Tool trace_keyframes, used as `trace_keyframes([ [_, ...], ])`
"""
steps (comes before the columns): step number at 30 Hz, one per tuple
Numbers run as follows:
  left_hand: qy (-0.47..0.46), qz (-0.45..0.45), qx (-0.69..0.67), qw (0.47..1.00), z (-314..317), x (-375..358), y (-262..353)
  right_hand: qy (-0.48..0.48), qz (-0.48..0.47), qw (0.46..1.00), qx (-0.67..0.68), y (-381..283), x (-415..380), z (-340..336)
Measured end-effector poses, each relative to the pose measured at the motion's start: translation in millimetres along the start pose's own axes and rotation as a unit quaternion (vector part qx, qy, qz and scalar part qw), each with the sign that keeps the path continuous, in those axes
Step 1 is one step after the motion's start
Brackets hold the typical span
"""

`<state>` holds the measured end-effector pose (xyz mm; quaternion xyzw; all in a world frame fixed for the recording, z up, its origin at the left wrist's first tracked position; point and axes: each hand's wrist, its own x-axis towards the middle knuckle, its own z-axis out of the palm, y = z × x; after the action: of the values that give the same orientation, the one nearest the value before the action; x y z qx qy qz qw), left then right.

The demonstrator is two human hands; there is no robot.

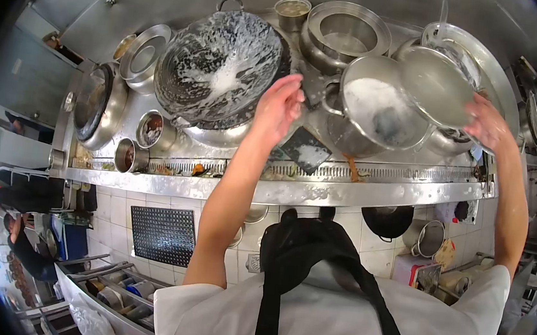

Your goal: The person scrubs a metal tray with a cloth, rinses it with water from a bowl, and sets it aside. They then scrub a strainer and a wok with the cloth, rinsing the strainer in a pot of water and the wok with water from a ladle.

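Note:
My right hand grips the rim of a round metal basin that looks tilted, its right edge in my fingers. Under and beside the basin's left edge is a metal pot with a loop handle, holding white suds and cloudy liquid. My left hand is raised with its fingers apart and nothing in it, between that pot and a large black wok. White foam streaks the inside of the wok. Below my left hand lies a dark square plate with a patch of foam.
A wide-rimmed pot and a small pot stand at the back. Water falls into a large basin at right. Small metal pots stand left, before a drain grate with food scraps. Another person is at far left.

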<state>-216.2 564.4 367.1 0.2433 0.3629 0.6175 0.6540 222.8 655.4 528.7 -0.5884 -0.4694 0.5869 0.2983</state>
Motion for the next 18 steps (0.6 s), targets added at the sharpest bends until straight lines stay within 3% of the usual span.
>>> trace_keyframes([
  [4, 0.009, -0.034, -0.080, 0.996, -32.1, 17.8, 3.6, -0.069, 0.072, 0.993, 0.056, 31.2, 31.2, 124.8],
  [6, 0.121, -0.062, -0.105, 0.985, -49.0, 18.8, 10.7, -0.137, 0.099, 0.982, 0.085, 36.8, 42.9, 199.0],
  [7, 0.124, -0.063, -0.103, 0.985, -85.7, 27.7, 7.4, -0.168, 0.110, 0.976, 0.086, 38.9, 42.1, 232.5],
  [8, 0.021, 0.179, 0.161, 0.970, -144.2, 40.6, 1.8, -0.184, 0.082, 0.978, 0.062, 37.5, 46.0, 264.8],
  [10, 0.031, 0.220, 0.406, 0.887, -178.3, 30.0, 32.3, -0.212, 0.022, 0.977, 0.016, 34.0, 53.5, 329.5],
  [11, 0.150, 0.035, 0.390, 0.908, -172.7, 17.0, 60.2, -0.188, -0.025, 0.981, -0.025, 23.4, 44.5, 361.8],
  [12, 0.161, 0.034, 0.534, 0.830, -200.0, 21.6, 69.9, -0.158, -0.138, 0.976, -0.063, 35.2, 58.2, 389.5],
  [13, 0.167, 0.031, 0.662, 0.730, -229.9, 30.8, 75.8, -0.125, -0.199, 0.952, -0.195, 29.4, 60.7, 415.1],
  [14, 0.167, 0.030, 0.664, 0.728, -244.8, 38.1, 82.4, -0.081, -0.280, 0.916, -0.277, 23.6, 63.5, 440.8],
  [16, 0.058, -0.002, 0.743, 0.666, -267.1, 41.8, 86.7, 0.054, -0.443, 0.809, -0.383, 13.2, 72.6, 479.1],
  [17, 0.053, 0.003, 0.747, 0.662, -270.7, 45.9, 99.8, 0.110, -0.464, 0.786, -0.394, -3.6, 80.1, 471.9],
  [18, 0.082, 0.036, 0.692, 0.717, -275.9, 45.4, 112.7, 0.165, -0.481, 0.760, -0.404, -27.9, 84.6, 462.1],
])
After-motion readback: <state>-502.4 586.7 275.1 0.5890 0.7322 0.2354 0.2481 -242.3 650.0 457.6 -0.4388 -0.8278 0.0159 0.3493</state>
